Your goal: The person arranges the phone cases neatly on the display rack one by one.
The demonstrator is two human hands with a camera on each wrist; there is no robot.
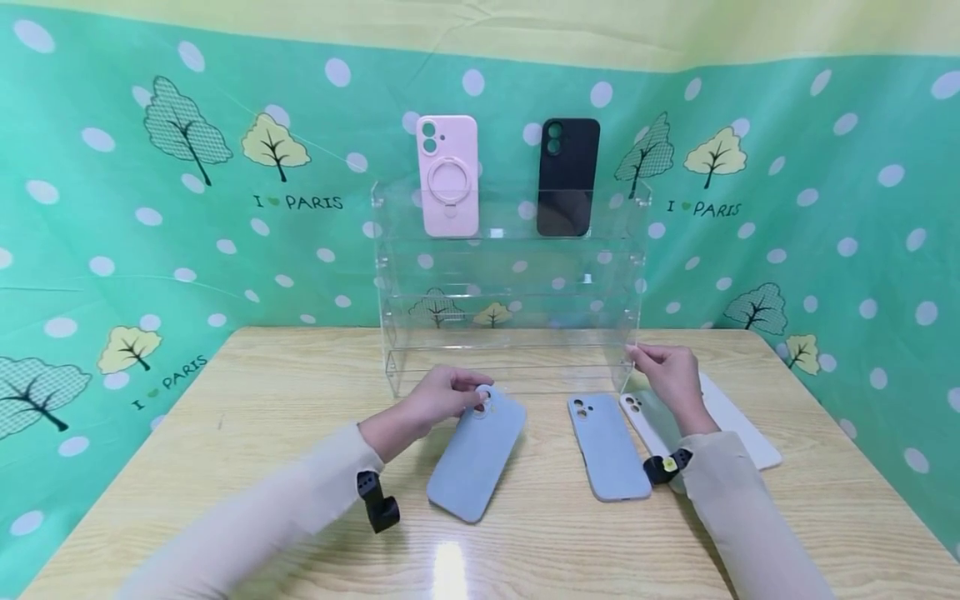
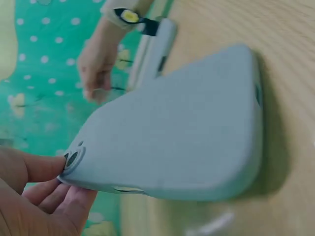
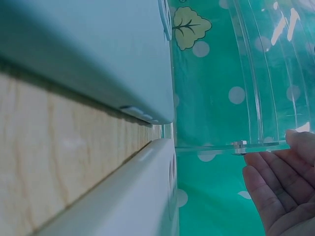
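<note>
A light blue phone case [image 1: 480, 454] is pinched at its camera-hole end by my left hand [image 1: 450, 393], thumb on top and fingers beneath. In the left wrist view this blue case [image 2: 167, 128] tilts up off the wood. My right hand [image 1: 670, 375] grips the lower right side panel of a clear acrylic tiered stand [image 1: 510, 358]; in the right wrist view the thumb of that hand [image 3: 285, 182] is on one face of the panel, the fingers on the other. A second blue phone case [image 1: 611, 450] lies flat between my hands.
A pink case with a ring [image 1: 448, 208] and a black case [image 1: 567, 167] stand on the stand's top tier. Under my right forearm lies a pale case with a white rim [image 1: 652, 421], beside a white flat item [image 1: 738, 421]. A patterned curtain [image 1: 300, 250] borders the wooden table [image 1: 262, 375].
</note>
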